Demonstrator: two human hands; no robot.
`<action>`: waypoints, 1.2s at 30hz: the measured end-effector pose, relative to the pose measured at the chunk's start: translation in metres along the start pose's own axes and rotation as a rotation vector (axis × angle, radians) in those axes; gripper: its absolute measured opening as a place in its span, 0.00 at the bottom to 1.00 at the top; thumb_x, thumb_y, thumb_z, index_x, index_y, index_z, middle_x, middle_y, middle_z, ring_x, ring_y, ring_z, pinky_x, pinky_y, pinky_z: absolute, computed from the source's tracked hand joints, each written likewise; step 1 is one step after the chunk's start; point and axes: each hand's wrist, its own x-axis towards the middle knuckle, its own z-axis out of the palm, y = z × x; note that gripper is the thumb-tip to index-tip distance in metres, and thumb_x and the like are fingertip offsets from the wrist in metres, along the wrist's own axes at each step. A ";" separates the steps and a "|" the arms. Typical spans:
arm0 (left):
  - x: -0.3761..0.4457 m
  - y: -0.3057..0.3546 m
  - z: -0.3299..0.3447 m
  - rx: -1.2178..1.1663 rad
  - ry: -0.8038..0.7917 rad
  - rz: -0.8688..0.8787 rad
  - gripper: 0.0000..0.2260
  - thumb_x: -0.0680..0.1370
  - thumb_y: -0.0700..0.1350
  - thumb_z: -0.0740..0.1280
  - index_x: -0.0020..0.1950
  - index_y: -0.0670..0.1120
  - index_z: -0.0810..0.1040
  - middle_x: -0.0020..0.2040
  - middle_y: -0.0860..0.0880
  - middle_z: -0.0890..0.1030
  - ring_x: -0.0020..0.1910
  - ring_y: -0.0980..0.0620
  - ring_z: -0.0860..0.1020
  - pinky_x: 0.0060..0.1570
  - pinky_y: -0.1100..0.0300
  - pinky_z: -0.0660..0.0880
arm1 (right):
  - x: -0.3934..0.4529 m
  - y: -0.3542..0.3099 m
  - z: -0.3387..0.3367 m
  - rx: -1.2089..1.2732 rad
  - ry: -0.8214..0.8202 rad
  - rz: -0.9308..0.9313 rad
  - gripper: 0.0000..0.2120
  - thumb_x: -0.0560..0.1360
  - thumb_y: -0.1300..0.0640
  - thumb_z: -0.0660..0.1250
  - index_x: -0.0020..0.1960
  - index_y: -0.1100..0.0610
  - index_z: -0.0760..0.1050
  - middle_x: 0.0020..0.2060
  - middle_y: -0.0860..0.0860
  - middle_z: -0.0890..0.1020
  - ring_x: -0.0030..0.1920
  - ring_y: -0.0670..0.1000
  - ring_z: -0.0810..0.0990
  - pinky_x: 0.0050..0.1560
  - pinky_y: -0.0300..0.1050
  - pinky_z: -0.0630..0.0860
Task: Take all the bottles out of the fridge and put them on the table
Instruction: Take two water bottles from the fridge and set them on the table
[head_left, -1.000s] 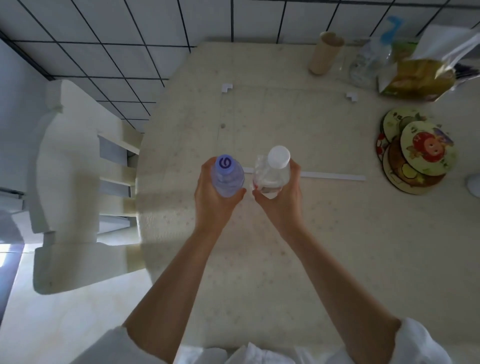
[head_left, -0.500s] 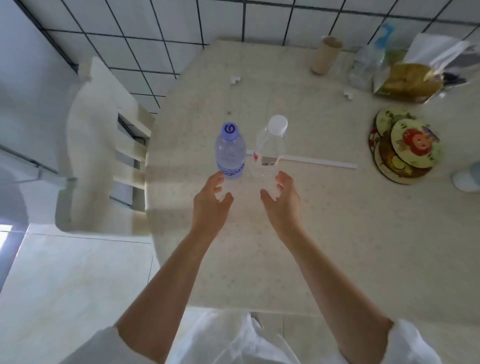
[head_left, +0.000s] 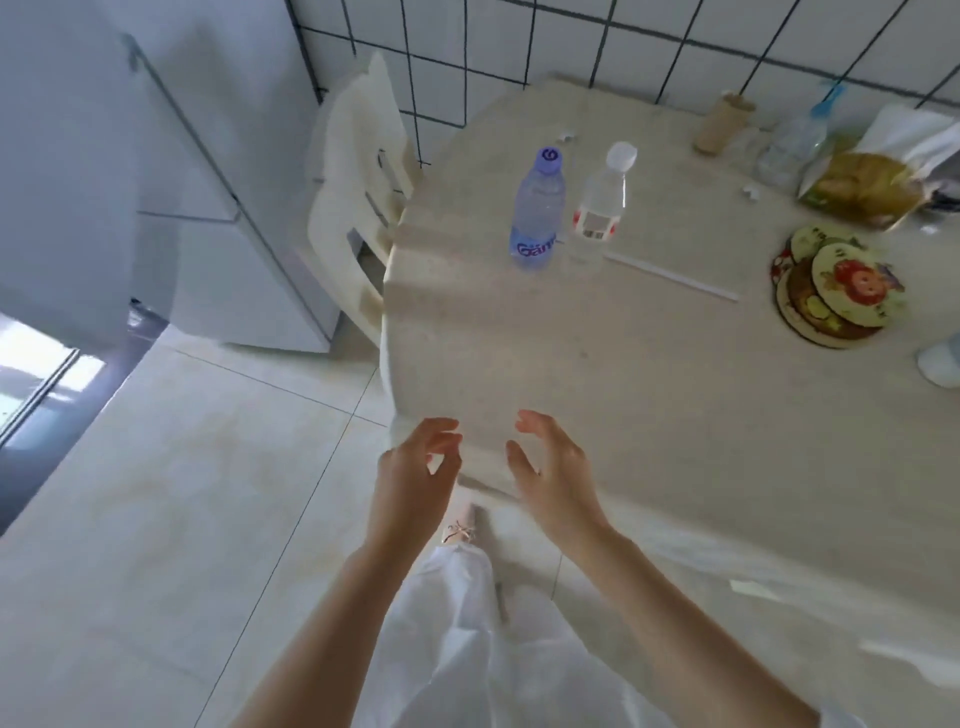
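fridge (head_left: 171, 208) stands at the far left, doors closed, well apart from both hands and up-left of them; the left hand (head_left: 410, 478) is the nearer one, so it would likely take the door. left hand hangs empty, fingers loosely curled, at the table (head_left: 649, 415) corner. right hand (head_left: 553, 467) beside it is likewise empty and relaxed. beyond them two bottles stand upright on the table, just beside each other: a bluish bottle (head_left: 536, 215) with a purple cap, then a clear bottle (head_left: 600, 205) with a white cap and red-white label.

a home kitchen: fridge (head_left: 218, 208), tiled wall (head_left: 571, 47), dining table (head_left: 649, 389).
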 end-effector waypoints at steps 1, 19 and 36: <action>-0.016 -0.007 -0.009 0.016 0.021 -0.019 0.10 0.77 0.40 0.68 0.56 0.51 0.80 0.45 0.59 0.85 0.46 0.60 0.82 0.50 0.70 0.73 | -0.014 -0.005 0.005 -0.007 -0.035 -0.015 0.18 0.79 0.52 0.62 0.68 0.54 0.68 0.62 0.48 0.77 0.62 0.47 0.74 0.59 0.33 0.64; -0.184 -0.190 -0.249 -0.060 0.460 -0.315 0.12 0.76 0.38 0.70 0.55 0.53 0.79 0.43 0.62 0.83 0.44 0.66 0.81 0.48 0.64 0.77 | -0.127 -0.172 0.226 -0.104 -0.539 -0.381 0.17 0.78 0.52 0.63 0.67 0.51 0.70 0.58 0.43 0.78 0.57 0.39 0.73 0.53 0.17 0.61; -0.123 -0.306 -0.433 -0.056 0.535 -0.403 0.11 0.77 0.38 0.69 0.57 0.50 0.79 0.42 0.57 0.84 0.43 0.62 0.82 0.48 0.65 0.78 | -0.087 -0.317 0.398 -0.190 -0.645 -0.383 0.19 0.79 0.49 0.62 0.68 0.50 0.67 0.59 0.44 0.77 0.58 0.42 0.74 0.48 0.18 0.64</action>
